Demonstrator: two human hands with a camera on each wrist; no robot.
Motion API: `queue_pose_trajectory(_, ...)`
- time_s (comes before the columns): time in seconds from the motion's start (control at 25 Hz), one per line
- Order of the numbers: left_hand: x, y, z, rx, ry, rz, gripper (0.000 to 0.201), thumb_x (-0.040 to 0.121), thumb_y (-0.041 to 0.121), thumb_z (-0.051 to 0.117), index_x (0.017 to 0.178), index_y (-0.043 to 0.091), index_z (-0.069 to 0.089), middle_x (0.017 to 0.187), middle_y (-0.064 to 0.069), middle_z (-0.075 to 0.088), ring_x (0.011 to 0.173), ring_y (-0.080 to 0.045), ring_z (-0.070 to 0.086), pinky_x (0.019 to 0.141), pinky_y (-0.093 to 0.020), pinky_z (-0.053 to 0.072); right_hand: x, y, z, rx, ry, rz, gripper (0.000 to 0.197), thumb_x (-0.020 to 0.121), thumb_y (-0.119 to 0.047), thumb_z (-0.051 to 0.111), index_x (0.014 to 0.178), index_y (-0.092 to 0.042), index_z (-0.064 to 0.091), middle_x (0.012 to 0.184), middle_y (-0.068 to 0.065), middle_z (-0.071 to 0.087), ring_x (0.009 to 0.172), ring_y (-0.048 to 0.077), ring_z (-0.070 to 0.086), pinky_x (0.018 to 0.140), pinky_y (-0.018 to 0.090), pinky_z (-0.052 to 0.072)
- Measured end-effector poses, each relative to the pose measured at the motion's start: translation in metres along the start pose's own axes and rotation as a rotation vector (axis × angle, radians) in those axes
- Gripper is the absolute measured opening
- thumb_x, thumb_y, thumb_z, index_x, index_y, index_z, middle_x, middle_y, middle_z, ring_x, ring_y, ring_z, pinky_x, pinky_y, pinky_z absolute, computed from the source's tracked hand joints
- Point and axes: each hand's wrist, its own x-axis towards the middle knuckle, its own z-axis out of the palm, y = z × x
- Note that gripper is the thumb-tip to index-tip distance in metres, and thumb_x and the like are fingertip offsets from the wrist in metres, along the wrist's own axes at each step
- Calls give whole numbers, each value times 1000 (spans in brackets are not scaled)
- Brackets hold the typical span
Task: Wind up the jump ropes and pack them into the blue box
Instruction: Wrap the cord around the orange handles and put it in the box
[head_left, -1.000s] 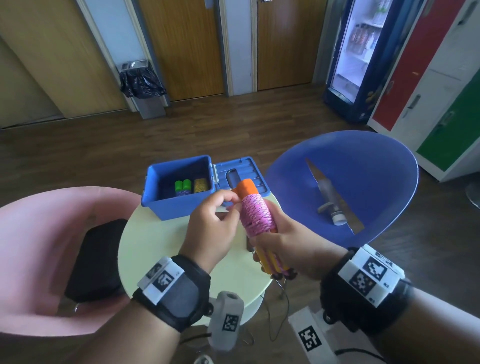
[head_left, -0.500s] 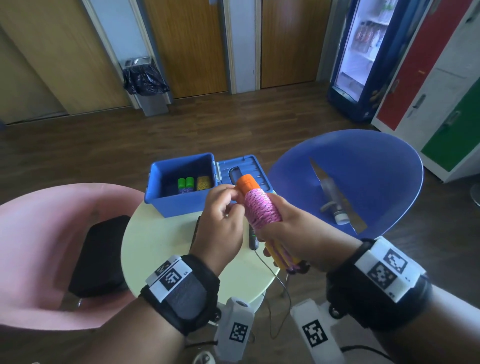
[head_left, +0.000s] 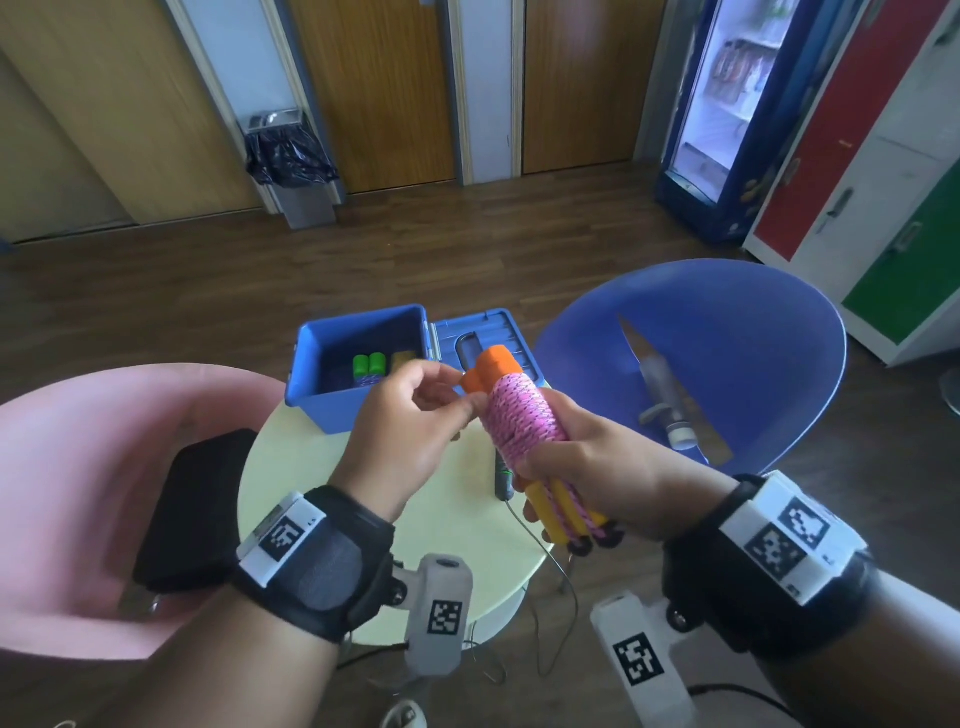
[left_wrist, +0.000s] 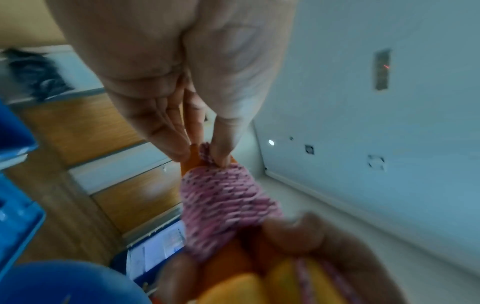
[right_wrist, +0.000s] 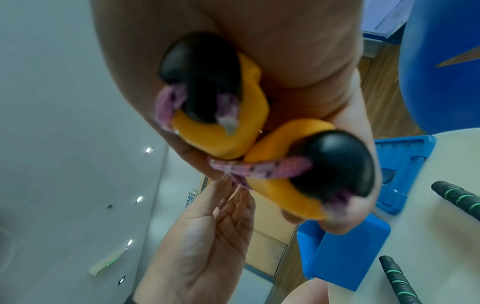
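A pink jump rope (head_left: 522, 421) is wound in a tight coil around its two handles, orange (head_left: 491, 371) at the top and yellow (head_left: 558, 512) below, with black end caps (right_wrist: 335, 164). My right hand (head_left: 540, 462) grips the bundle by its lower half, just above the table. My left hand (head_left: 467, 400) pinches the rope's loose end (left_wrist: 206, 153) where the coil meets the orange tops. Behind the hands stands the open blue box (head_left: 322, 410) with its lid (head_left: 498, 332) folded back. Green-capped handles (head_left: 370, 364) lie inside the box.
The box stands on a small round pale table (head_left: 291, 499). Black handles with green bands (right_wrist: 457, 197) of another rope lie there, a thin cord (head_left: 566, 587) hanging off the edge. A pink chair (head_left: 78, 467) with a black bag (head_left: 192, 509) is left, a blue chair (head_left: 727, 332) right.
The bundle stays in my right hand before the box. My left fingers have shifted a little at the orange end, still on the rope's end. The view has tilted slightly.
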Motion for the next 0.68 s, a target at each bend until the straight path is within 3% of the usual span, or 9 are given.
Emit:
queue_pose_trajectory(0.08, -1, 1, 3, -177, 0, -136, 19, 80, 9, 79, 91, 15, 65, 68, 4, 67, 69, -20, 67, 68, -32, 57, 0, -1, 3, -151, 54, -21, 39, 91, -8, 58, 124, -23, 44, 100, 26, 62, 69, 27, 63, 62, 44, 57)
queue_pose_trajectory(0.16, -4, 0, 7, -301, 31, -193, 20, 80, -1, 76, 89, 12, 64, 72, -3, 67, 73, -22, 66, 72, -32, 57, 2, -1, 9, -268, 114, -43, 38, 90, -11, 57, 123, -24, 43, 92, 21, 63, 63, 22, 61, 60, 42, 57)
queue_pose_trajectory(0.24, -6, 0, 12, -315, 98, -151, 23, 79, -4, 75, 86, 14, 62, 76, -4, 69, 75, -18, 66, 75, -32, 57, 5, -2, 14, -340, 159, -65, 38, 89, -14, 56, 122, -25, 40, 83, 11, 61, 59, 20, 58, 55, 36, 53)
queue_pose_trajectory(0.4, -12, 0, 17, -168, 220, 53, 23, 82, 3, 75, 87, 22, 63, 82, 4, 75, 77, -8, 70, 78, -24, 55, 8, -8, 18, -419, 202, -90, 41, 89, -14, 54, 120, -32, 34, 83, 9, 62, 59, 21, 60, 47, 31, 51)
queue_pose_trajectory(0.52, -19, 0, 17, -88, 229, 181, 31, 87, 2, 69, 92, 32, 62, 90, 10, 74, 87, -5, 70, 82, -20, 54, 10, -9, 18, -425, 217, -97, 42, 88, -16, 54, 122, -30, 35, 81, 4, 59, 58, 17, 58, 47, 25, 47)
queue_pose_trajectory(0.6, -19, 1, 16, -79, 218, 209, 33, 89, 1, 67, 94, 33, 63, 93, 9, 74, 88, -4, 70, 81, -18, 53, 10, -9, 18, -414, 216, -90, 43, 88, -17, 55, 124, -29, 36, 83, 4, 59, 60, 18, 59, 50, 26, 48)
queue_pose_trajectory(0.68, -14, 1, 12, -159, 232, 151, 29, 87, 2, 71, 95, 29, 66, 92, 7, 73, 81, -3, 69, 75, -17, 52, 11, -8, 19, -403, 191, -92, 44, 87, -16, 56, 125, -28, 38, 86, 7, 63, 64, 23, 65, 54, 31, 54)
